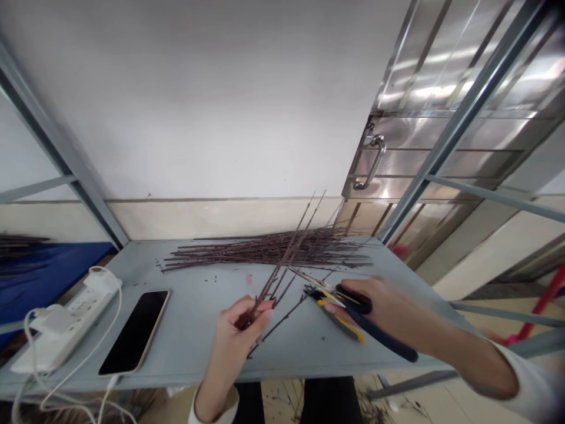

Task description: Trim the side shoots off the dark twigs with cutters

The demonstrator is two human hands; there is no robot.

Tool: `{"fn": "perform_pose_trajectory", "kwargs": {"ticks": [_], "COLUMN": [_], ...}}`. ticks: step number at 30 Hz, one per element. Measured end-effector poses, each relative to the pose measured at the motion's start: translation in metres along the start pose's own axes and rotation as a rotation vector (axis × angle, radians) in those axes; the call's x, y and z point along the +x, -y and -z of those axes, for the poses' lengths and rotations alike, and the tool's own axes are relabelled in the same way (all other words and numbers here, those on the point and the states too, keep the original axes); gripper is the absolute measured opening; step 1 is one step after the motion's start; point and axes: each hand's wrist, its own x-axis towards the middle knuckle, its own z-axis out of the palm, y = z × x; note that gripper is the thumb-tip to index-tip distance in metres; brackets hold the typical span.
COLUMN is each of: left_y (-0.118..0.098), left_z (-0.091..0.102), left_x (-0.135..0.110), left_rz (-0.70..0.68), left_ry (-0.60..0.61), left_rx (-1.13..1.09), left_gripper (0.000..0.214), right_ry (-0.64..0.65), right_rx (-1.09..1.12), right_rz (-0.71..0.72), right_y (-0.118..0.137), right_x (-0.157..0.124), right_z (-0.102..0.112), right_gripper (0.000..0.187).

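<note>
My left hand [241, 324] is closed around a few thin dark twigs [276, 277], which slant up and away to the right. A lone twig [286, 318] slants across the table just right of that hand. In my right hand [388, 300] is a pair of shears [375, 335] with dark handles and slim pale blades. The blade tips are close to the upper part of the held twigs; whether they touch I cannot tell. Beneath the shears lie yellow-and-black cutters [342, 327], partly hidden. Some blur covers the right hand.
A pile of dark twigs [212, 253] lies along the back of the grey table [185, 324]. At the left are a phone [135, 333] on a cable and a white power strip [73, 321]. Metal posts [459, 135] rise at both sides. Twig scraps litter the floor.
</note>
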Motion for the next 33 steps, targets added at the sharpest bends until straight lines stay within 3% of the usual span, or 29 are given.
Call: {"fn": "perform_pose_trajectory", "kwargs": {"ticks": [9, 19, 25, 33], "left_y": [0.004, 0.003, -0.001, 0.007], "left_z": [-0.005, -0.005, -0.003, -0.003], "left_x": [-0.004, -0.005, -0.005, -0.004], "left_rz": [-0.067, -0.055, -0.022, -0.102], "left_ry": [-0.016, -0.048, -0.042, -0.008], "left_rx": [0.059, 0.029, -0.004, 0.103], "left_gripper": [0.026, 0.025, 0.026, 0.023], "right_ry": [0.138, -0.043, -0.085, 0.088], "right_rx": [0.11, -0.074, -0.04, 0.08], "right_rz": [0.017, -0.042, 0.009, 0.034], "right_y": [0.007, -0.005, -0.01, -0.004], "right_x": [-0.003, 0.001, -0.004, -0.005], "right_z": [0.006, -0.004, -0.006, 0.001], "right_gripper": [0.035, 0.044, 0.045, 0.038]}}
